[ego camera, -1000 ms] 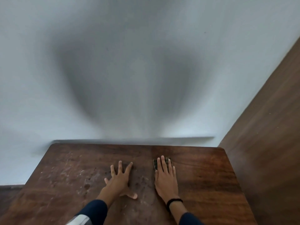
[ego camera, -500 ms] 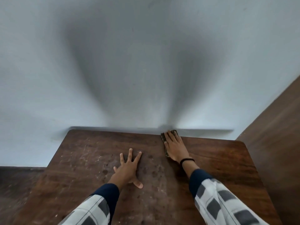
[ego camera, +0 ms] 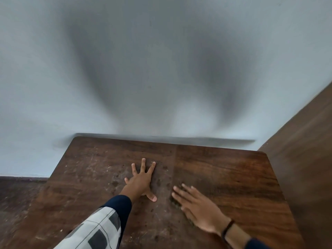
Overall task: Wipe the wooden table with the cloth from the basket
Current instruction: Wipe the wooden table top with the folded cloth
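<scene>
On the wooden table (ego camera: 224,168) I count two hands and one cloth: the left hand (ego camera: 141,180) lies flat, fingers straight and spread, holding nothing. The right hand (ego camera: 199,207) — blurred, one dark band (ego camera: 227,229) at its wrist — presses with straight fingers on the cloth (ego camera: 174,202), of which only a dark edge shows beside the fingers, near the table's middle seam.

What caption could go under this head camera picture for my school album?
Left hand rests flat on the stained wooden table while the right hand presses a dark cloth onto it.
</scene>
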### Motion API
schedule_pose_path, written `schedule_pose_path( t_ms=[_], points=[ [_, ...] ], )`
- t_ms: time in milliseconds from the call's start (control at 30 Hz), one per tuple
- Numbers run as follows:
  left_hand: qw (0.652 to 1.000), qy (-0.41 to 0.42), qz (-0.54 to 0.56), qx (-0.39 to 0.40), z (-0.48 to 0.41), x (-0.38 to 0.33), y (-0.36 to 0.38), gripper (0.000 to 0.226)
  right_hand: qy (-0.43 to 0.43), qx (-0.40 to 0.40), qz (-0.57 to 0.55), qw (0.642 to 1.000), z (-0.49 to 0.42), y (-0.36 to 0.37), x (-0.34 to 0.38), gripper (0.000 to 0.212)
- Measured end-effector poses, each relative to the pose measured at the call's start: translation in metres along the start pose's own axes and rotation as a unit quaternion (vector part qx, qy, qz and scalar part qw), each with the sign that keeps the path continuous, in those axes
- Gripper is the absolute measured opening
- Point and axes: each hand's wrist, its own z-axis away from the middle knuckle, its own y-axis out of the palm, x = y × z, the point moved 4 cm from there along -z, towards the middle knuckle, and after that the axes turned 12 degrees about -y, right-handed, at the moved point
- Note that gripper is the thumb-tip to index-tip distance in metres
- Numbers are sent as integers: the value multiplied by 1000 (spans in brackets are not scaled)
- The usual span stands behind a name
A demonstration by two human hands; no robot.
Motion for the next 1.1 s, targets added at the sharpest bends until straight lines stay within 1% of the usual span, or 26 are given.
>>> schedule_pose_path(
  t_ms=[67,167,233,267,300,333,433,500,533,567,600,633,700,733,767,800,900,967,1000,1033,1100],
  points=[
    [1000,2,1,-6,0,0,-1,145,18,-13,3,1000,-41,-27,-41,54],
    [1000,8,1,-12,0,1,-1,145,134,9,-29,991,-105,-45,-112,56],
    [1000,9,1,-14,-1,2,-1,145,207,-8,-61,976,-126,-47,-128,59],
    [1000,8,-1,-13,-1,3,-1,144,225,-24,-70,972,-126,-44,-122,58],
    [1000,8,-4,-12,-2,4,0,144,220,-36,-78,972,-122,-38,-106,56],
    [1000,10,-7,-11,-2,4,0,144,195,-42,-80,977,-110,-31,-83,55],
    [1000,9,-13,-8,-3,2,0,144,61,-27,-42,997,-45,-7,-15,54],
    [1000,10,-13,-7,-5,1,-1,144,-6,-1,-32,999,-9,-1,-2,53],
    [1000,8,-13,-7,-5,1,0,144,-18,7,-20,1000,-2,-2,-7,53],
    [1000,5,-14,-7,-6,1,-2,145,-7,18,-10,1000,-2,-5,-15,53],
    [1000,2,-17,-8,-6,1,-1,145,27,15,-16,999,-6,-7,-23,53],
    [1000,1,-20,-10,-6,2,-2,145,77,-5,-28,997,-12,-9,-31,53],
    [1000,2,-23,-11,-4,3,-1,144,191,-50,-56,979,-19,-7,-29,54],
    [1000,6,-26,-16,-4,4,0,144,225,-68,-62,970,-17,-2,-18,55],
    [999,8,-29,-19,-4,4,1,144,228,-74,-57,969,-12,7,1,56],
    [999,10,-27,-22,-4,4,2,145,201,-69,-53,976,-3,16,25,55],
    [999,15,-9,-32,-2,6,3,143,53,-34,-41,997,36,33,95,52],
    [999,26,6,-44,3,7,5,140,-14,0,-29,999,50,34,97,53],
    [998,30,17,-55,7,7,7,137,-16,13,-23,1000,49,31,87,54],
    [997,32,25,-70,12,8,9,134,11,18,-28,999,42,28,73,54],
    [995,24,24,-93,24,13,17,128,131,-26,-69,989,26,17,48,54]
  ],
)
